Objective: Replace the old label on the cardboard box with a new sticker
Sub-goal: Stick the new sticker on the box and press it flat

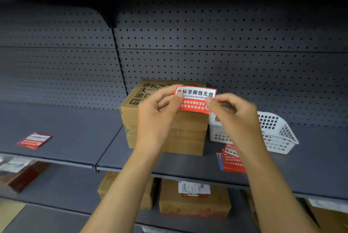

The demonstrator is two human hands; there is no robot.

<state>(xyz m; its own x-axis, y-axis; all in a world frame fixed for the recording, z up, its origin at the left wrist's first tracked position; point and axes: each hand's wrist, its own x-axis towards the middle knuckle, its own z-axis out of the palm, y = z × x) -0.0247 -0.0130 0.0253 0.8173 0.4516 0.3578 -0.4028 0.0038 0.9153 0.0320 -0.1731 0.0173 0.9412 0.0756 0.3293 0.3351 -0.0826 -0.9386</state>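
A red and white sticker (pixel 194 100) with Chinese print is held up in front of a cardboard box (pixel 188 134) that stands on the grey shelf (pixel 75 134). My left hand (pixel 158 112) pinches the sticker's left edge. My right hand (pixel 235 114) pinches its right edge. The box has black print on its top, partly hidden by my hands and the sticker. Whether an old label is on the box cannot be seen.
A white plastic basket (pixel 276 133) stands right of the box. A stack of red stickers (pixel 230 161) lies in front of it. Another red sticker (pixel 33 140) lies far left on the shelf. Cardboard boxes (pixel 194 200) sit on the shelf below. A pegboard wall (pixel 226 44) is behind.
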